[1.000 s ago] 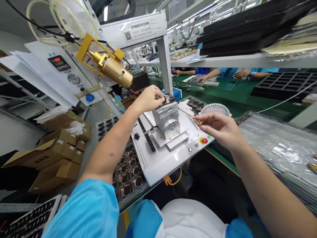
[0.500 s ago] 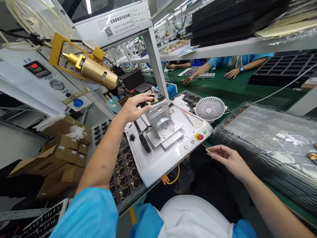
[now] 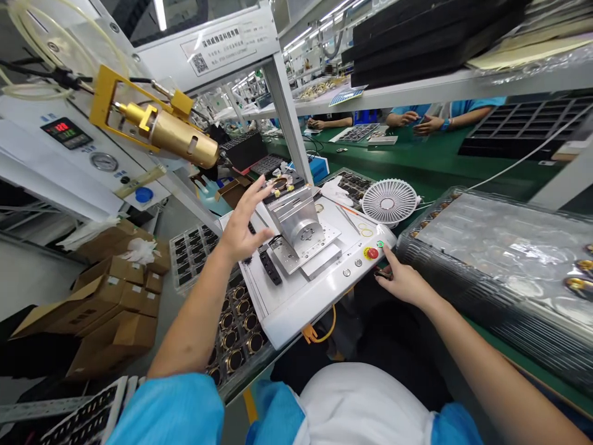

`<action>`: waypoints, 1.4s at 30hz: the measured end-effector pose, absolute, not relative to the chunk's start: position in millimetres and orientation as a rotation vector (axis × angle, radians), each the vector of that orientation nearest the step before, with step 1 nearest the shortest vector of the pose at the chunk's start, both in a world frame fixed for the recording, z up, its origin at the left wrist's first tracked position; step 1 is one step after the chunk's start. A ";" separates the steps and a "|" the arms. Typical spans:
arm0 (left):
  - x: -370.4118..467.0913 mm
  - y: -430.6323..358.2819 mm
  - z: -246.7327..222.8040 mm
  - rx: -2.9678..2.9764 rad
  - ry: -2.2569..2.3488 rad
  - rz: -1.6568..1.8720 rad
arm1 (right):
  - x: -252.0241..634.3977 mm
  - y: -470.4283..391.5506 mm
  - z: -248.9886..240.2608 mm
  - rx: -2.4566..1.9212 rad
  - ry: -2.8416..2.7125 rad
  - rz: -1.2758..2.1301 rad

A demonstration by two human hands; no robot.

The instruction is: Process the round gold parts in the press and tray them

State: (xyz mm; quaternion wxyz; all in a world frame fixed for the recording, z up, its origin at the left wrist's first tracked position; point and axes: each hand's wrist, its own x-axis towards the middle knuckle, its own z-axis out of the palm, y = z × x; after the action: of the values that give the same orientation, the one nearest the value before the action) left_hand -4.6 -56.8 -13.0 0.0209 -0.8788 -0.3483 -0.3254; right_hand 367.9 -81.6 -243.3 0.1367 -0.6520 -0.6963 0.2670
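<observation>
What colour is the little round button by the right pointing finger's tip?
The little round button shows green, best in the head view.

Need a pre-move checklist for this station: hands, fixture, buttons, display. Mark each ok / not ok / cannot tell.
1. Left hand clear of the metal fixture: not ok; open and holding nothing, but right beside it.
2. Round part seated on top of the fixture: cannot tell; it is there, but the seating is too small to judge.
3. Right hand free: not ok; a small dark piece is held by the thumb.
4. Green-lit button pressed: cannot tell; the index finger is at it.
5. Red button uncovered: ok; in plain view.
6. Display on: ok; digits lit.
</observation>
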 end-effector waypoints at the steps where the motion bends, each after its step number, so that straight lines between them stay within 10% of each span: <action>1: -3.1 -73.6 -27.1 -2.696 -1.036 -1.118 | 366.0 -83.4 -242.9 -1.906 -2.040 0.737; 8: 16.7 -156.5 -111.4 -2.755 -0.999 -1.131 | 359.6 -86.3 -231.7 -1.988 -2.084 0.657; 19: 11.5 -26.1 14.4 -2.683 -1.240 -0.721 | 352.8 -83.9 -234.7 -1.991 -2.085 0.648; 42: 10.4 -87.2 -3.9 -2.668 -1.034 -1.120 | 355.4 -82.4 -225.8 -1.978 -2.088 0.643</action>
State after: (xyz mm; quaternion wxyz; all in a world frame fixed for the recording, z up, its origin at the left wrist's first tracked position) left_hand 10.4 -87.2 -3.9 0.0344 -0.8678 -0.3363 -0.3643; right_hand 355.4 -82.4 -225.8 0.0973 -0.6679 -0.7052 0.2171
